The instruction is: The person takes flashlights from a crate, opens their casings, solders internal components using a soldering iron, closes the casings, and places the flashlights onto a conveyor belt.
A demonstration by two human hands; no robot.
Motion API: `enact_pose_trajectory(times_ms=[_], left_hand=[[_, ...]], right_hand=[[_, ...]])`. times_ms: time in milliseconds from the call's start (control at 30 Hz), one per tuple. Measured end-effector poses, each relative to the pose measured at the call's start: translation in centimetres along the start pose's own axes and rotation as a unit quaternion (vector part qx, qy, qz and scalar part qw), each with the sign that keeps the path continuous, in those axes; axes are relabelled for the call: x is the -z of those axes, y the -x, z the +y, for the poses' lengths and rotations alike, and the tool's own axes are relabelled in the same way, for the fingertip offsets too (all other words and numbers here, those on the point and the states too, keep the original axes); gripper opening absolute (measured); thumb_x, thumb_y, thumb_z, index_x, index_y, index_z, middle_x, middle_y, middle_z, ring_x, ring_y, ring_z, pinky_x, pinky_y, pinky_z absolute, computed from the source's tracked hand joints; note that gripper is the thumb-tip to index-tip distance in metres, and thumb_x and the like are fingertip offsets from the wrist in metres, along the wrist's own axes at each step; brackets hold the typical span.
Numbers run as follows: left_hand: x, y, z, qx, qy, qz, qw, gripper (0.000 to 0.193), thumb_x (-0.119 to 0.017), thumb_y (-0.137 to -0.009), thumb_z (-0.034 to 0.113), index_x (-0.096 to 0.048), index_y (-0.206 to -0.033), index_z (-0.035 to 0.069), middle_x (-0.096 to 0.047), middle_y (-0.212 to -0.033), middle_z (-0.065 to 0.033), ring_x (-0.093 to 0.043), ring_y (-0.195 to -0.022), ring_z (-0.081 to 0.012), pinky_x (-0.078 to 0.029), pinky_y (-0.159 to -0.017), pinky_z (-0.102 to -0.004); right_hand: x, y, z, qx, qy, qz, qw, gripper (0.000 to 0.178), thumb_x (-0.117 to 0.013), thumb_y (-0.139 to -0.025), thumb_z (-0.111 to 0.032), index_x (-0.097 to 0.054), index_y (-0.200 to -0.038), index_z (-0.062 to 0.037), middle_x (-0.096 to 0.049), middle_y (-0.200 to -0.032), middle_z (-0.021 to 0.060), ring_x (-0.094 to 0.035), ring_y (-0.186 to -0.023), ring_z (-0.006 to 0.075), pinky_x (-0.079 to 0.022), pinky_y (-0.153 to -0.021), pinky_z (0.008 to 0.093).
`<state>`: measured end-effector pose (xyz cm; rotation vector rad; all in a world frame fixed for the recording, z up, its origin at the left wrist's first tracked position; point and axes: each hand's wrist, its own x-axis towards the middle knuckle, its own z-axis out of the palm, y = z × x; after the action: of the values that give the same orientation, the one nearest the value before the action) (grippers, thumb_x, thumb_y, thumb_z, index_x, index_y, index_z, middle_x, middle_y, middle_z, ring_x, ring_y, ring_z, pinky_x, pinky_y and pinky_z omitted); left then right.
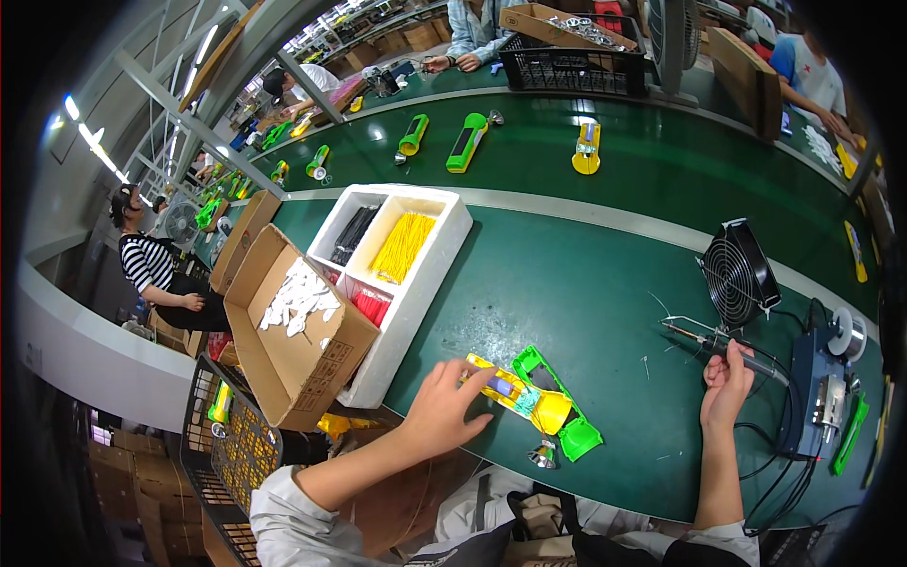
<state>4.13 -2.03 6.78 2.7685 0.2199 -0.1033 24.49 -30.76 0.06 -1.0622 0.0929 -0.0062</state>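
Observation:
A yellow flashlight housing half lies on the green bench with a purple cylindrical cell and thin wires inside. Beneath and beside it is a green housing half, and a small reflector lamp head sits at the near end. My left hand reaches over the yellow half's far-left end, index fingertip at its edge, thumb spread apart. On the right, my right hand grips a soldering iron by its handle, tip pointing left, near a wire iron stand.
Left stands a white foam box of black, yellow and red wires, beside a carton of white pieces. A black fan, blue soldering station and solder spool stand right. Flashlight parts lie on the conveyor; co-workers sit beyond.

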Motion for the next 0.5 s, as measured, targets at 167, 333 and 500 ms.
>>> enact_pose_trajectory(times_ms=[167,333,500], left_hand=[[-0.7,-2.4,-2.4,-0.182,-0.062,0.062,0.979,0.041,-0.067,-0.063,0.016,-0.050,-0.099,0.010,-0.049,-0.103,-0.0068,-0.048,-0.093,-0.0243,-0.041,-0.074,-0.0324],[0.1,-2.4,-4.2,-0.221,-0.004,0.001,0.975,0.029,-0.065,-0.065,0.015,-0.050,-0.090,0.009,-0.050,-0.100,-0.0043,-0.049,-0.090,-0.0230,-0.041,-0.076,-0.0326],[-0.3,-2.2,-3.5,-0.257,-0.056,-0.007,0.965,0.030,-0.066,-0.066,0.017,-0.052,-0.093,0.012,-0.049,-0.104,-0.0047,-0.048,-0.092,-0.0238,-0.038,-0.079,-0.0363]], right_hand=[[-0.1,-0.2,0.1,-0.007,-0.003,-0.004,1.000,0.011,-0.052,-0.083,-0.017,-0.044,-0.082,-0.0100,-0.046,-0.059,0.0000,-0.040,-0.048,0.0041,-0.028,-0.041,0.0165],[-0.1,-0.1,0.0,-0.012,0.005,-0.001,1.000,0.011,-0.051,-0.084,-0.017,-0.043,-0.082,-0.0090,-0.047,-0.059,0.0015,-0.040,-0.047,0.0048,-0.029,-0.041,0.0171],[-0.1,0.0,0.1,-0.017,0.007,-0.011,1.000,0.010,-0.052,-0.083,-0.017,-0.044,-0.081,-0.0102,-0.047,-0.060,0.0007,-0.041,-0.048,0.0046,-0.029,-0.041,0.0168]])
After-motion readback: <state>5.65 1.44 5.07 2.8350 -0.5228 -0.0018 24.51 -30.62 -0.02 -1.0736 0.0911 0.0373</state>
